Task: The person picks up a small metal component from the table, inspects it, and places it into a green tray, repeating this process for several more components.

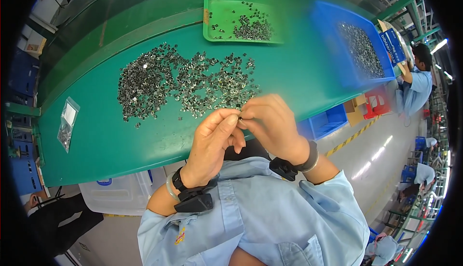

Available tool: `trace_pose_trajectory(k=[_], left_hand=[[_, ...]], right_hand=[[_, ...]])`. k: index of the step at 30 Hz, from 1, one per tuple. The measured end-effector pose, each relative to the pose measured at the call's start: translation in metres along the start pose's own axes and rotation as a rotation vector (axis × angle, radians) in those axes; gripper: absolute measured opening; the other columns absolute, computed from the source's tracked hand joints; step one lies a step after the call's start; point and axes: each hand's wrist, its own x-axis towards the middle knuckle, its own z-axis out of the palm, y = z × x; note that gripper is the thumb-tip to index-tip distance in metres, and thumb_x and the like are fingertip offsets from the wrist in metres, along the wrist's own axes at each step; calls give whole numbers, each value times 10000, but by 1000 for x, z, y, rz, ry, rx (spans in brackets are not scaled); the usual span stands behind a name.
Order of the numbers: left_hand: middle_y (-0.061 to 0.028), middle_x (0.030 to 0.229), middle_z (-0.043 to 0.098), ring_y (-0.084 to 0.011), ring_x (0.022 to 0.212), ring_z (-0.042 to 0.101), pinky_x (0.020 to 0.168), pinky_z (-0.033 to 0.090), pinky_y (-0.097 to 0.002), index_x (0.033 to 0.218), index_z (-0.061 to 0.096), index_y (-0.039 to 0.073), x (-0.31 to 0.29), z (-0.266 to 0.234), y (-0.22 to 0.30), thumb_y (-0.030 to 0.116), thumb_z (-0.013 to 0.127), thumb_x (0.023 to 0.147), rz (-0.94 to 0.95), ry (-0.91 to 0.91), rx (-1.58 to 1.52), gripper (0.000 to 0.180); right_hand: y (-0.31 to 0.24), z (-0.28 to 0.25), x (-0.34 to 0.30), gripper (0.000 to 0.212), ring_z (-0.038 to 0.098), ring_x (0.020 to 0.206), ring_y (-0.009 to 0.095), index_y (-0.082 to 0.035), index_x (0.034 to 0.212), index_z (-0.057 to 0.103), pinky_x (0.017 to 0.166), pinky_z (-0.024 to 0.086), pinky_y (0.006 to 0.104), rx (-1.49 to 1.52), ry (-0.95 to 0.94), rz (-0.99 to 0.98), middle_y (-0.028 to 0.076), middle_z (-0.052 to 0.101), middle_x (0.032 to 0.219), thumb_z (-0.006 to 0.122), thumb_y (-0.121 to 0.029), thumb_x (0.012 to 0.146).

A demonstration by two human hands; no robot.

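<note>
My left hand [212, 140] and my right hand [271, 124] meet fingertip to fingertip over the near edge of the green table. Both are closed in a pinch on one small dark metal part [240, 117], mostly covered by the fingers. Just beyond them spreads a loose pile of small shiny metal parts [212, 85]. A denser, darker pile of similar parts [144, 83] lies to its left and runs into it.
A green tray [219, 39] with more small parts stands at the back. At right is a blue bin [333, 39] holding many parts. A clear zip bag [68, 121] lies at left. Below the table sit a blue crate [328, 121] and a clear plastic box [115, 196]. Another person [419, 80] sits at far right.
</note>
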Motion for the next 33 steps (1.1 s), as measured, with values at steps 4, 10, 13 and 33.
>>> trace_pose_trajectory(k=[4, 10, 13, 33], left_hand=[[-62, 819, 576, -129, 644, 559, 538, 446, -247, 1031, 528, 5, -1, -1, 0, 167, 458, 962, -7, 11, 41, 189], [-46, 863, 602, -88, 675, 551, 566, 442, -222, 1011, 552, 8, 0, -5, -1, 163, 484, 954, -19, -32, 65, 178], [-51, 864, 603, -90, 672, 551, 570, 444, -225, 1004, 555, 5, 2, -7, -1, 163, 488, 952, -17, -51, 110, 179], [-60, 793, 608, -126, 665, 569, 577, 451, -248, 971, 540, 27, -1, -6, -3, 183, 544, 928, -33, -100, -110, 162]], right_hand=[[-3, -2, 0, 282, 586, 808, 249, -84, 908, 574, 682, 461, 330, 8, -22, 7, 60, 605, 897, 724, -18, 677], [-3, -8, -2, 253, 585, 814, 248, -73, 906, 585, 686, 471, 330, 85, -65, 54, 63, 604, 893, 708, -10, 695], [-2, -9, -3, 244, 585, 815, 246, -69, 904, 592, 683, 472, 328, 103, -66, 68, 66, 600, 888, 705, -3, 697], [-9, -5, -7, 218, 581, 836, 234, -56, 897, 614, 705, 471, 319, 287, -13, 213, 69, 596, 885, 706, 0, 708]])
